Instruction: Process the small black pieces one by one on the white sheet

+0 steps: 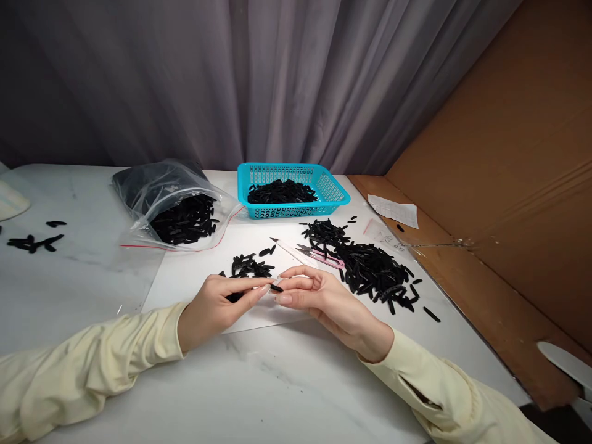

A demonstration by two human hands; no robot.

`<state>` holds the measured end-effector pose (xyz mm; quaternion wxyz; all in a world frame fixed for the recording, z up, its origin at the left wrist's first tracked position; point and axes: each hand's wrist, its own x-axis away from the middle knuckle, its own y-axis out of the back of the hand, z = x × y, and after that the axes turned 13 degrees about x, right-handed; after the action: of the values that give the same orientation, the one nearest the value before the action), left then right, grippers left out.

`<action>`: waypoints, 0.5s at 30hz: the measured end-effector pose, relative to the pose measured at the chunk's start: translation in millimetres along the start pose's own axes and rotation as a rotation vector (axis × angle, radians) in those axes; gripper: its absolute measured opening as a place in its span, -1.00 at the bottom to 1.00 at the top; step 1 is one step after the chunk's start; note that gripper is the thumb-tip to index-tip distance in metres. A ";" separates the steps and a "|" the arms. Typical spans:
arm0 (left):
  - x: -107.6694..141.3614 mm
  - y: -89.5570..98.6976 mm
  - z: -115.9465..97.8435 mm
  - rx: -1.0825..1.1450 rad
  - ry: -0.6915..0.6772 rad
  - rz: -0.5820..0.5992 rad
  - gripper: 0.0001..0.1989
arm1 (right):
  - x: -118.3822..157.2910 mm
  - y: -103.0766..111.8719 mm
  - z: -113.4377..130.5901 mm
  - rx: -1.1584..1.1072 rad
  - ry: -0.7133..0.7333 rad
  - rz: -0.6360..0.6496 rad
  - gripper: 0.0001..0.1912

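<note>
Between the fingertips of both hands is one small black elongated piece (276,288). My left hand (224,305) pinches its left end with thumb and forefinger. From the right, my right hand (324,302) closes thumb and fingers on the same piece. Just behind the hands lies a small heap of black pieces (250,266), partly hidden by my left hand. A larger pile of black pieces (374,274) spreads to the right of my right hand. Pink-handled snips (326,258) and a pointed white tool (291,250) lie between the two heaps.
A blue basket (296,211) holding black pieces stands at the back. Left of it lies an open clear bag (152,213) of black pieces. Several loose pieces (34,243) lie far left. A cardboard wall (509,154) rises on the right, with a paper slip (393,211) beside it.
</note>
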<state>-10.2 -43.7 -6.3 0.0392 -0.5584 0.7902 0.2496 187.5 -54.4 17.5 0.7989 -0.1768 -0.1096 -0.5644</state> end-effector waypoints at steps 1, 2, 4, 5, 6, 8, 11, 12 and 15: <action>0.0 0.0 0.4 -0.001 -0.004 0.000 -0.74 | -0.3 0.5 0.5 -0.028 -0.020 0.022 -0.62; -0.1 0.1 0.6 0.000 -0.010 -0.001 -0.75 | -0.7 0.9 1.1 -0.047 -0.034 0.034 -0.64; -0.7 0.2 0.4 0.005 -0.017 -0.007 -0.75 | -1.3 1.7 4.2 -0.043 -0.044 0.027 -0.70; -1.1 0.2 -0.1 0.009 -0.015 -0.007 -0.75 | -0.6 1.8 7.0 -0.018 -0.040 0.007 -0.74; -1.6 0.1 -0.6 0.014 -0.008 -0.004 -0.75 | 1.4 1.7 10.8 0.022 -0.025 -0.028 -0.77; -2.7 -0.3 -1.8 0.025 0.024 0.004 -0.75 | 10.9 0.6 20.3 0.144 0.054 -0.162 -0.83; -4.4 -1.4 -2.3 0.042 0.098 0.027 -0.74 | 41.7 -2.4 30.5 0.312 0.252 -0.342 -0.84; -5.1 -1.6 -2.1 0.046 0.121 0.035 -0.74 | 55.8 -3.0 30.3 0.333 0.308 -0.315 -0.81; -6.7 -1.9 -1.3 0.051 0.151 0.054 -0.72 | 101.4 -2.6 15.9 0.487 0.471 -0.119 -0.80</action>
<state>-5.7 -38.9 -3.6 -0.0130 -0.5531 0.8116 0.1878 219.8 -136.3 70.5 0.7866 0.1609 -0.0637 -0.5927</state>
